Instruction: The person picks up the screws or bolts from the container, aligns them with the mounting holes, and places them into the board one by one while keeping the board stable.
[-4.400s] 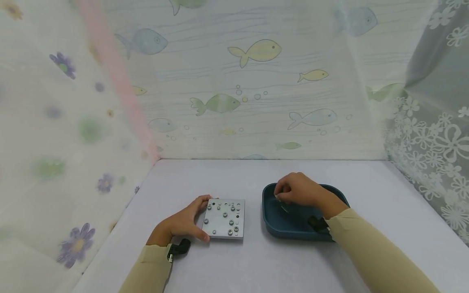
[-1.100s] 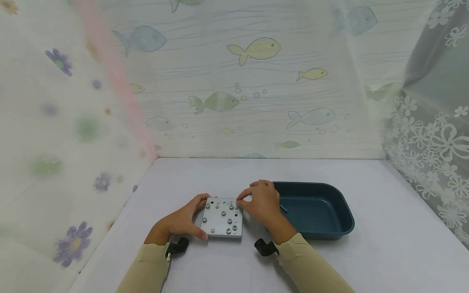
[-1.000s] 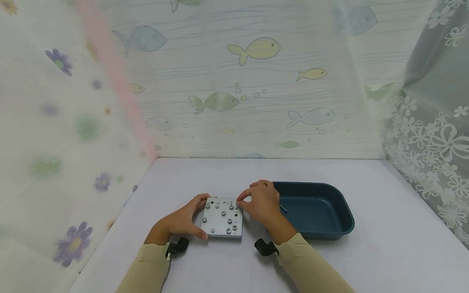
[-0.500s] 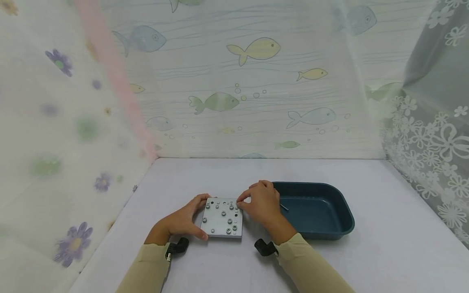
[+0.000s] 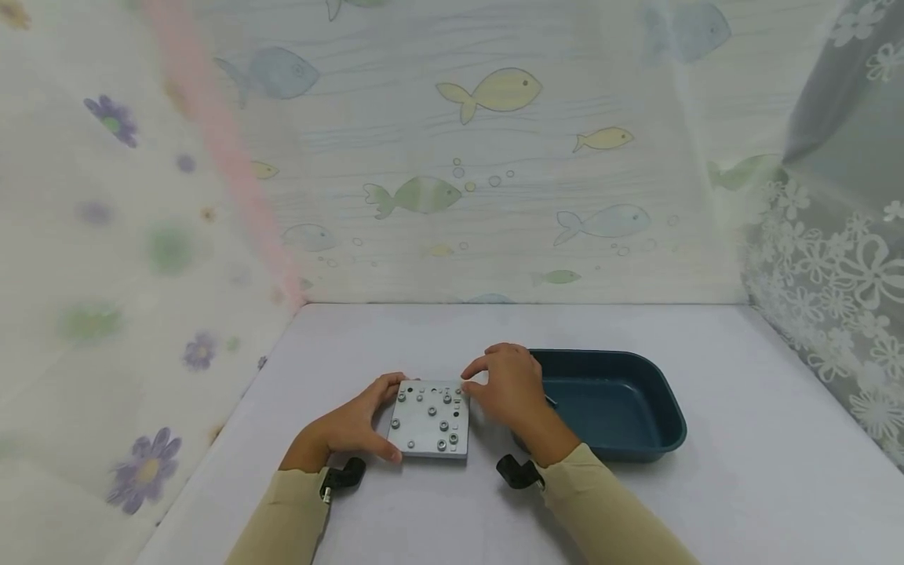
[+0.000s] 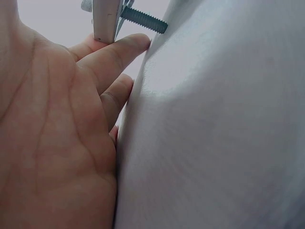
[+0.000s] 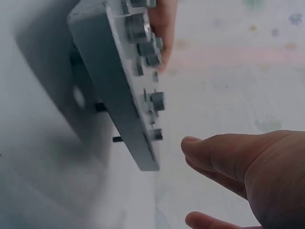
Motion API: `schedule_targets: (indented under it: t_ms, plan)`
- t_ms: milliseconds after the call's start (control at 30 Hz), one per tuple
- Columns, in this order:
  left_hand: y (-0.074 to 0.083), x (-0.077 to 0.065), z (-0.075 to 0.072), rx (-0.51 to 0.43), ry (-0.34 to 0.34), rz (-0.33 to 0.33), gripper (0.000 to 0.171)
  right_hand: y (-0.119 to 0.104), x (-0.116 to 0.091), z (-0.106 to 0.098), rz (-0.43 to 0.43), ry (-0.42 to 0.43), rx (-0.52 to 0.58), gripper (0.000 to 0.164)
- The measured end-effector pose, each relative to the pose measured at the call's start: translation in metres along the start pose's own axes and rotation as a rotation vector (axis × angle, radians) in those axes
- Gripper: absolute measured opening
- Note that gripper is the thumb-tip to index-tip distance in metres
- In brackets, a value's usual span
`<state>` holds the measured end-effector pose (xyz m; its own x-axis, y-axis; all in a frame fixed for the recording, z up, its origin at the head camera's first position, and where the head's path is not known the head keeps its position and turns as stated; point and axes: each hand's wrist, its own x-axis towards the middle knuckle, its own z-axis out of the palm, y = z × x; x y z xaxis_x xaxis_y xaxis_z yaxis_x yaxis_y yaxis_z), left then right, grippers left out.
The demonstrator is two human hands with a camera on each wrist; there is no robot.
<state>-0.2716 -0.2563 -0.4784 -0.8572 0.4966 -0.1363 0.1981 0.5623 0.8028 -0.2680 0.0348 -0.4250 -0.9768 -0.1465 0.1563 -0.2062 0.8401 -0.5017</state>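
Observation:
A square silver metal plate (image 5: 421, 434) with several socket-head screws in it stands raised off the table. My left hand (image 5: 349, 430) grips its left side, the thumb at the near corner and fingers at the far one. In the left wrist view, a threaded screw shank (image 6: 147, 20) sticks out beneath the plate. At the plate's far right corner a small screw (image 5: 457, 391) sits in its hole. Close beside that corner is my right hand (image 5: 510, 384); the right wrist view shows its thumb and fingers apart from the plate, holding nothing.
A dark blue tray (image 5: 639, 455) stands right of the plate, behind my right hand. One loose screw (image 5: 552, 401) lies inside, partly hidden by the hand. The white table (image 5: 438, 518) meets a fish-print curtain (image 5: 395, 259) at the back.
My right hand came from the tray to the plate's far right corner, stayed there, then let go of the small screw and drew slightly away. The left hand keeps its hold.

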Motion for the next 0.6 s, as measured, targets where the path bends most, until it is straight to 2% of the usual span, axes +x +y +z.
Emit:
schedule_targets:
  t_ms: [200,367,600]
  plan:
    - [-0.001,0.0,0.0,-0.017,-0.001,0.006,0.134,0.0,0.001,-0.013,-0.02,0.01,-0.028,0.014]
    - [-0.001,-0.001,0.0,-0.015,0.002,0.005,0.134,0.002,0.001,-0.022,-0.033,-0.022,-0.043,0.016]
    - [-0.001,0.0,0.0,-0.015,-0.001,0.018,0.133,0.011,-0.003,-0.042,-0.098,-0.06,-0.072,0.013]
